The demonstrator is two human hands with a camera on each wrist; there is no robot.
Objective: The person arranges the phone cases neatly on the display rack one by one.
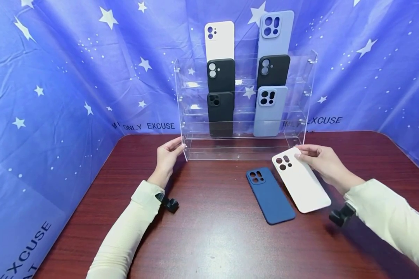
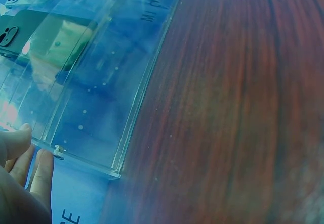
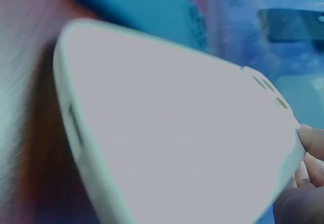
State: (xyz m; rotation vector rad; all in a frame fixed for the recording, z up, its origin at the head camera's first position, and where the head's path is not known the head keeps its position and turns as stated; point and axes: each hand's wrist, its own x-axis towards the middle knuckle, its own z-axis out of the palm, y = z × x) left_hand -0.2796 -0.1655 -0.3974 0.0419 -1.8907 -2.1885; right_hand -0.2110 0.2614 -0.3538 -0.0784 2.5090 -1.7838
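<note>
My right hand (image 1: pixel 319 159) pinches a white phone case (image 1: pixel 305 186) by its top corner, thumb on the back face. In the right wrist view the white case (image 3: pixel 167 128) fills most of the picture, tilted, its camera cutouts close to the fingers. My left hand (image 1: pixel 167 157) grips the lower left side of a clear acrylic display rack (image 1: pixel 239 153). In the left wrist view its thumb and fingers (image 2: pixel 43 176) sit at the rack's edge. A dark blue phone case (image 1: pixel 274 199) lies on the table beside the white one.
The rack holds two columns of cases: a white case (image 1: pixel 220 42) above black cases (image 1: pixel 221 116) at left, and light blue cases (image 1: pixel 270 116) around a black case (image 1: pixel 274 71) at right. Behind the brown table (image 1: pixel 202 232) hangs a blue star-patterned curtain (image 1: pixel 73 69).
</note>
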